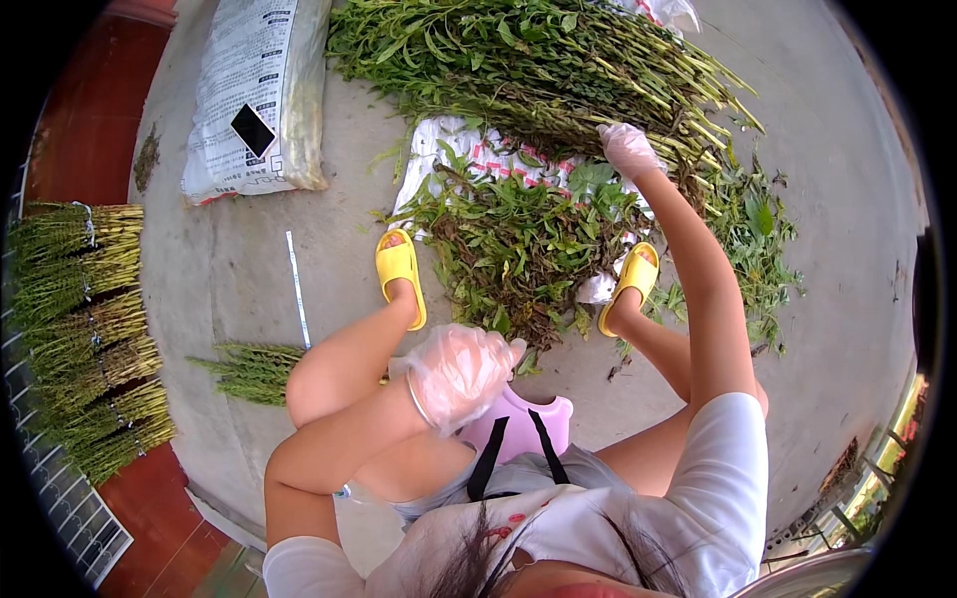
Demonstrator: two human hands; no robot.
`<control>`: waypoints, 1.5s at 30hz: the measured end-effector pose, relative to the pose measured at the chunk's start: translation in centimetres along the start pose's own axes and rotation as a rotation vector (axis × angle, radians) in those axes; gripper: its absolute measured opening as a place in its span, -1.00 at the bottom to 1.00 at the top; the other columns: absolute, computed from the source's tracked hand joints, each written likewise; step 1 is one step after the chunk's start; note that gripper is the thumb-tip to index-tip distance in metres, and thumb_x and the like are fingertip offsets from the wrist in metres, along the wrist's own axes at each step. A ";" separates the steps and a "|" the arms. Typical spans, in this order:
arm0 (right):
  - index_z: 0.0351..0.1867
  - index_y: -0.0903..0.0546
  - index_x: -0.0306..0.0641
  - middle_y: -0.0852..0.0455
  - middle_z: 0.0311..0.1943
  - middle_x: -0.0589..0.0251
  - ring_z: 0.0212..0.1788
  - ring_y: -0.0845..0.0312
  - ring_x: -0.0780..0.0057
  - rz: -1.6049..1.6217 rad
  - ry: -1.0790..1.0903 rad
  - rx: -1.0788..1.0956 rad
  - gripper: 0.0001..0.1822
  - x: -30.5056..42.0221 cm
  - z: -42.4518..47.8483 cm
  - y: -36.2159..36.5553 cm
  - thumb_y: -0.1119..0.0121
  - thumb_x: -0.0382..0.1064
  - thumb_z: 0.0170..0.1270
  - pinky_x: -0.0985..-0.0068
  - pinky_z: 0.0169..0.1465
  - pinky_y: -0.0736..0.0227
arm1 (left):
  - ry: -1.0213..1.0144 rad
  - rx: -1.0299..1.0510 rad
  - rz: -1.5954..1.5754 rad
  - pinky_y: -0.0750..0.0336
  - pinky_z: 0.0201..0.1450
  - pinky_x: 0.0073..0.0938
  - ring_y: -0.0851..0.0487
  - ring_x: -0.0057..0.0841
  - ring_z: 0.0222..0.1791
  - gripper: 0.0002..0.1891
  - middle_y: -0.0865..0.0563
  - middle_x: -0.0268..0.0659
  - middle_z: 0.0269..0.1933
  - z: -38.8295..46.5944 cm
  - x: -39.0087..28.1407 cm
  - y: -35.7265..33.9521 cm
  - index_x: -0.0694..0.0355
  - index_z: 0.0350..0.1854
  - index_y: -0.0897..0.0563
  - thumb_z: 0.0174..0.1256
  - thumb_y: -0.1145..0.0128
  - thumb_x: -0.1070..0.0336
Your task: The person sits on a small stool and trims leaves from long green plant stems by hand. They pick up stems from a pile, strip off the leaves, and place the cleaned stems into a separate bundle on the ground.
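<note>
My right hand (pixel 630 149), in a thin clear plastic glove, is at the near edge of a large pile of leafy green stalks (pixel 538 67), with its fingers around a stem. My left hand (pixel 467 371), gloved alike, is curled above the front of a pink plastic stool (pixel 527 430); whether it holds anything does not show. Between my yellow slippers (pixel 398 267) lies a heap of stripped green and brown leaves (pixel 516 254), partly on a white woven sack (pixel 430 161). More loose leaves (pixel 755 254) lie to the right.
A full printed sack (pixel 247 67) with a phone (pixel 253 131) on it lies at upper left. Tied bundles of stalks (pixel 90 329) form a row at far left. A pale strip (pixel 297 288) and a small bunch of stalks (pixel 254 371) lie on the concrete beside my left leg.
</note>
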State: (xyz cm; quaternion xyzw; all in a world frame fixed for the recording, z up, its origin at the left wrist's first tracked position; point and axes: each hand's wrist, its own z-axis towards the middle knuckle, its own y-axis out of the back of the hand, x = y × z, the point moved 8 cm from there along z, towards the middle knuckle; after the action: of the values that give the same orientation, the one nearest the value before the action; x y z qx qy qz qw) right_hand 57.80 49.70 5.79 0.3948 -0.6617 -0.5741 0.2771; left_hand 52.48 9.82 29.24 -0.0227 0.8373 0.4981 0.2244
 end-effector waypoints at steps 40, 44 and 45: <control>0.34 -0.45 -0.27 -0.73 -0.09 0.31 -0.06 -0.64 0.55 1.723 0.016 0.343 -0.48 23.4 -22.2 19.2 -0.30 -0.23 0.42 0.51 0.11 -0.53 | 0.073 -0.912 -1.463 -0.72 -0.12 -0.40 -0.81 -0.40 -0.09 -0.81 -0.80 -0.16 -0.02 3.2 11.1 11.7 0.26 0.06 -0.60 0.59 -0.10 0.27; 0.15 -0.61 -0.31 -0.75 -0.17 0.30 -0.15 -0.66 0.55 1.320 -0.008 0.288 -0.63 21.3 -21.3 20.5 -0.25 -0.14 0.44 0.49 0.02 -0.56 | 0.084 -0.856 -1.457 -0.68 -0.19 -0.46 -0.80 -0.45 -0.13 -0.80 -0.79 -0.18 -0.07 3.7 10.4 10.9 0.27 0.05 -0.59 0.54 -0.18 0.28; 0.10 -0.65 -0.31 -0.77 -0.19 0.27 -0.15 -0.68 0.52 1.314 -0.022 0.266 -0.63 20.7 -21.2 21.0 -0.26 -0.11 0.41 0.47 0.01 -0.55 | 0.064 -0.849 -1.415 -0.68 -0.19 -0.46 -0.80 -0.45 -0.13 -0.79 -0.78 -0.19 -0.09 3.7 10.1 10.8 0.27 0.05 -0.59 0.54 -0.20 0.28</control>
State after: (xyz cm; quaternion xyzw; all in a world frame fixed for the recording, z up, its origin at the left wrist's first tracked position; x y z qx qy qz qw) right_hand 59.81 21.46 28.50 -0.0654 -0.8325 -0.2034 0.5112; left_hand 41.92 20.25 32.67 -0.6418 0.3714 0.5122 0.4333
